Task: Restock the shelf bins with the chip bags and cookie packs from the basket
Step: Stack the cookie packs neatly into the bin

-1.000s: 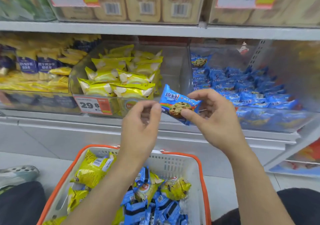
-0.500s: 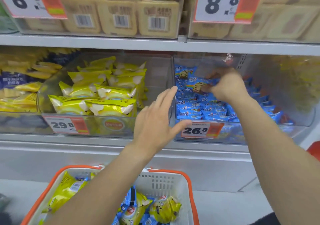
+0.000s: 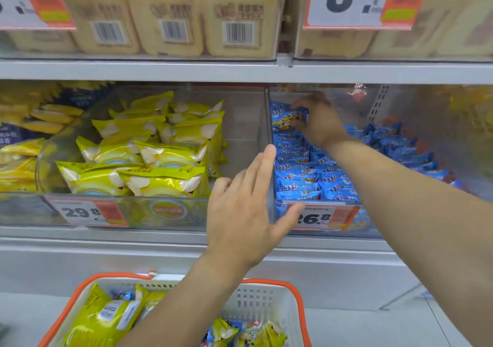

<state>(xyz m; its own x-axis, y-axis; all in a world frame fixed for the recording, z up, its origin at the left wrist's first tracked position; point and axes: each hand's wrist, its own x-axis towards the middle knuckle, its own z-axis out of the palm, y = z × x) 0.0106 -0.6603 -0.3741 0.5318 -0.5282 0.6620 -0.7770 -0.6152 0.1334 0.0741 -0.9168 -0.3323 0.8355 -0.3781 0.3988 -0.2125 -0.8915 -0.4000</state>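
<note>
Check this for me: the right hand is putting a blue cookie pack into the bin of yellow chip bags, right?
Not quite. The head view shows the right hand holding the cookie pack at the back of the blue cookie bin, not the yellow chip bin beside it.

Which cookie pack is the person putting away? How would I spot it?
Find the clear bin with the 26.8 price tag, full of blue cookie packs. At its back left corner, the right hand grips one cookie pack. Unlike the packs lying in rows below, it faces you, showing a chocolate chip cookie picture.
</note>
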